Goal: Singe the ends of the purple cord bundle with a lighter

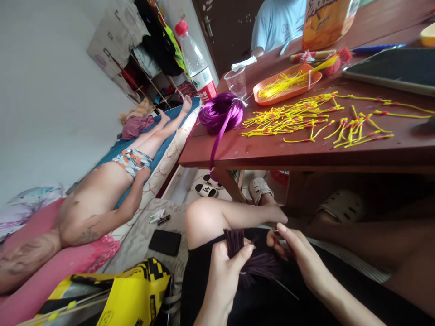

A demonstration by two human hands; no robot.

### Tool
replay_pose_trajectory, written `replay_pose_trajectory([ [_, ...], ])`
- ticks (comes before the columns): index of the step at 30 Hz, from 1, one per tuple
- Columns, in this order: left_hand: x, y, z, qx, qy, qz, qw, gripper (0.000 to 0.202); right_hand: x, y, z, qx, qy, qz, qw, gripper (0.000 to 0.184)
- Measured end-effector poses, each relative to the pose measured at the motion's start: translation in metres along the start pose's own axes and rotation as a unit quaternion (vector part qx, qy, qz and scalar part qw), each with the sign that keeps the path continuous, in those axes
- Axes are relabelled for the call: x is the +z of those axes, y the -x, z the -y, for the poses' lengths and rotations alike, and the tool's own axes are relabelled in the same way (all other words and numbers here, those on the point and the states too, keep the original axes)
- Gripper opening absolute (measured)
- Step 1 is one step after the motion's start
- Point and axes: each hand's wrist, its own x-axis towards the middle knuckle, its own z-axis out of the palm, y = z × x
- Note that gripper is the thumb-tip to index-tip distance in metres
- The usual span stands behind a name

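Observation:
My left hand is closed round a bundle of dark purple cords held over my lap, the cut ends sticking up past my thumb. My right hand sits just to the right of the bundle, its fingers pinched together near the cords; what they pinch is too small to make out. Both hands are low in the head view, below the edge of the red-brown table.
On the table lie several yellow cords with red beads, an orange tray, a purple cord hank, a plastic cup and a bottle. A person lies on the bed at left. Another person sits behind the table. A phone and a yellow bag lie nearby.

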Motion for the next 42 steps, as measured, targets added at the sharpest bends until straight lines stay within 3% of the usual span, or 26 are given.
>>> replay_pose_trajectory([
  [5,-0.001,0.001,-0.003,0.005,-0.010,0.008,1.000,0.019,-0.001,0.001,-0.003,0.049,0.066,0.010,0.997,0.044],
  [13,0.000,0.001,-0.003,-0.003,-0.017,0.008,1.000,0.017,0.001,-0.001,-0.010,0.013,0.124,0.026,0.992,0.045],
  [29,0.001,0.002,-0.005,-0.017,-0.003,0.030,0.999,0.015,0.002,-0.001,-0.008,0.019,0.100,0.024,0.995,0.044],
  [42,0.001,0.002,-0.008,0.045,-0.095,0.012,0.994,0.015,0.003,-0.002,-0.008,0.002,0.154,0.025,0.988,0.046],
])
